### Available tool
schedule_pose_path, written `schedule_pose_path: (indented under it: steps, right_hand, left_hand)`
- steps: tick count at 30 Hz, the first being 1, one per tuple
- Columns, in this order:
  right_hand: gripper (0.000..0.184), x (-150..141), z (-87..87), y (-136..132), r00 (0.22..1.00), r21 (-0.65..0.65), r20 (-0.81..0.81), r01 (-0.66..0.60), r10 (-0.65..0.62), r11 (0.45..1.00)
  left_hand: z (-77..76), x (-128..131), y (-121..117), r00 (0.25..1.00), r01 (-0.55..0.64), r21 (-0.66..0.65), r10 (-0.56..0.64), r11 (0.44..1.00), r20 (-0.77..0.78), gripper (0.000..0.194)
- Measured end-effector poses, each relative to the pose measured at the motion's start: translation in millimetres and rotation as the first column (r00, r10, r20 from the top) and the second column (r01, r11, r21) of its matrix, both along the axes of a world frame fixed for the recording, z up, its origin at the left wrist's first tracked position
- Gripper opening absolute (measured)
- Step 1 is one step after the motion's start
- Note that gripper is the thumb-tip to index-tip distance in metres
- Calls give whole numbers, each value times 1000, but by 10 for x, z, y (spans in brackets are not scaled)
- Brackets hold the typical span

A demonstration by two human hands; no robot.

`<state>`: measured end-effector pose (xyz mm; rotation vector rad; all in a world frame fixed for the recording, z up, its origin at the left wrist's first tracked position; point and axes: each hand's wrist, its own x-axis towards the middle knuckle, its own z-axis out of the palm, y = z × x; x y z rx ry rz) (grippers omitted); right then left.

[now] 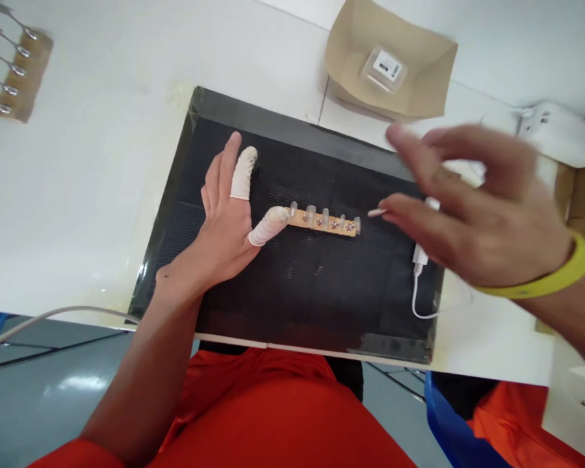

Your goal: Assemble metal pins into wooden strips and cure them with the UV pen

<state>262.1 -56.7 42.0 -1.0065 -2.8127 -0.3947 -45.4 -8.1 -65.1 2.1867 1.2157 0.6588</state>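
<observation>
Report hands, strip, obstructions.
Left hand open, thumb at left end of strip. Right hand blurred, small pale piece at thumb tip. Strip on black mat. White cabled device partly behind right hand.

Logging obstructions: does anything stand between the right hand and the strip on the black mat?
Nothing visible does: between the right hand, pinching a small pale piece, and the right end of the strip, only black mat shows. The left hand is at the other end, outside that gap.
</observation>
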Motion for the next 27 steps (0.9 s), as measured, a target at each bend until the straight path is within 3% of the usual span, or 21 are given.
schedule_pose_path:
  steps: [4,8,11,15,17,20,24,27]
  right_hand:
    - [19,106,-58,-84,998,-6,25,-49,49,999]
    - [21,170,-148,-205,992,123,-83,110,-100,986]
    - [17,151,-240,-283,999,96,-51,15,-10,995]
    - [25,138,-378,-315,954,234,-274,190,-123,953]
    - [27,137,-458,-328,946,278,-304,196,-107,940]
    - [31,141,-564,-351,960,239,-262,169,-104,956]
    - [33,143,-632,-366,919,304,-373,250,-127,919]
    - [34,118,-628,-383,944,228,-313,187,-110,956]
  left_hand:
    - [17,10,-9,1000,2,2,-2,1000,1,94]
    - [29,34,-17,1000,-16,6,16,1000,0,90]
    - [23,35,-12,1000,-14,6,14,1000,-12,94]
    - [8,17,1,1000,-16,8,16,1000,-16,89]
    - [-12,7,9,1000,-11,18,11,1000,-18,88]
    - [-59,-8,21,1000,15,40,-14,999,-16,92]
    - [-93,-15,30,1000,7,31,-8,1000,9,91]
    - [-75,-1,23,1000,7,30,-7,1000,5,93]
